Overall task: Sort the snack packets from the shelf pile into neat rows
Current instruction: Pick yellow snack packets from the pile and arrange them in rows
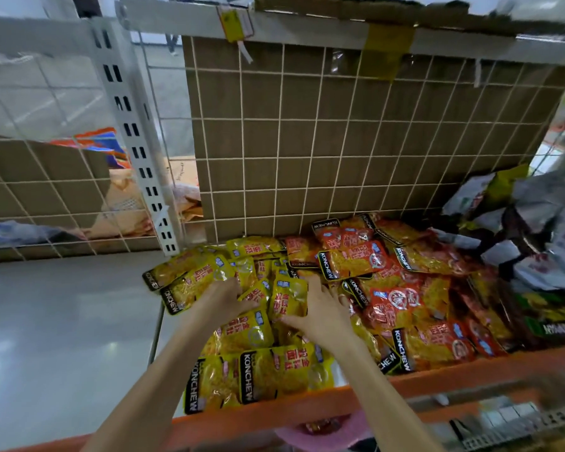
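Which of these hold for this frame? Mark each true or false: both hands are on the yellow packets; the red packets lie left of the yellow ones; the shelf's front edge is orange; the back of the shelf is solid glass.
1. Both hands are on the yellow packets. True: the left hand and the right hand rest on the yellow packets.
2. The red packets lie left of the yellow ones. False: the red packets lie to their right.
3. The shelf's front edge is orange. True: see the front edge.
4. The back is solid glass. False: it is a white wire grid over cardboard.
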Motion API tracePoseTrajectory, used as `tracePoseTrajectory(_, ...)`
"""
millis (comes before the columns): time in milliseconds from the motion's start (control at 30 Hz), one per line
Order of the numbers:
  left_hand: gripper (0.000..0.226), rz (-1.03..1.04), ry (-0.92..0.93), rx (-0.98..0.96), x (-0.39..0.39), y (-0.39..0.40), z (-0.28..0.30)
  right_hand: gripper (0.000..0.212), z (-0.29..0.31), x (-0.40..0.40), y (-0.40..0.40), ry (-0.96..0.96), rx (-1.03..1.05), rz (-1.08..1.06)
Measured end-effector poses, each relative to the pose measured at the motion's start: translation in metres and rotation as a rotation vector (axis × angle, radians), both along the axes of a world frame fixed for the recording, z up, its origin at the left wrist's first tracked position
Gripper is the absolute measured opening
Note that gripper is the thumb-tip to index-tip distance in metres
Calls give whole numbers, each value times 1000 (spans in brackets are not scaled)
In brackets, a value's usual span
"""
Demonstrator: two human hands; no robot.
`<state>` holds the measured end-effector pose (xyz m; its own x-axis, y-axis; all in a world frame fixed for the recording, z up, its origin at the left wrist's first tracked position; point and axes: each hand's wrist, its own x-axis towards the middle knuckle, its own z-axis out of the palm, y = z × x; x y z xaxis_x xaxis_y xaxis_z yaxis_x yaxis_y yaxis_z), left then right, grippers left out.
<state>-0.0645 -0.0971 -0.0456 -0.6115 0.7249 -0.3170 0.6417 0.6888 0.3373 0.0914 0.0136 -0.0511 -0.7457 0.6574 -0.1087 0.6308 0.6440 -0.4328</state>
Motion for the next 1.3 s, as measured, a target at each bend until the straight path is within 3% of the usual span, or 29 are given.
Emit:
tracePoseTrajectory(267,37,-46,-38,46,-2,-4,-2,85,0,-7,4,67,-137,-81)
tracePoseTrajectory(400,38,-99,25,108,2,-6,-2,92,3,-7,7,146,-367,-135)
tracePoseTrajectory(633,45,27,8,371,0,-14,-5,60,4,-4,11,263,-550,-175)
tracePoseTrajectory(767,22,42,-20,528,-7,-18,0,100,-16,-6,18,353,-617,-181)
tracePoseTrajectory(900,23,112,-144,682,-11,-20,4,60,4,-6,11,462,-686,-231)
tracePoseTrajectory(1000,24,188,-255,773,-16,-27,9,66,9,-8,11,591,-678,-284)
tracePoseTrajectory(1133,15,312,-463,949,-20,-41,18,17,29,-10,2,680,-641,-243)
tracePoseTrajectory(1300,29,329,-643,1051,-13,-63,17,15,42,-12,-15,800,-697,-202)
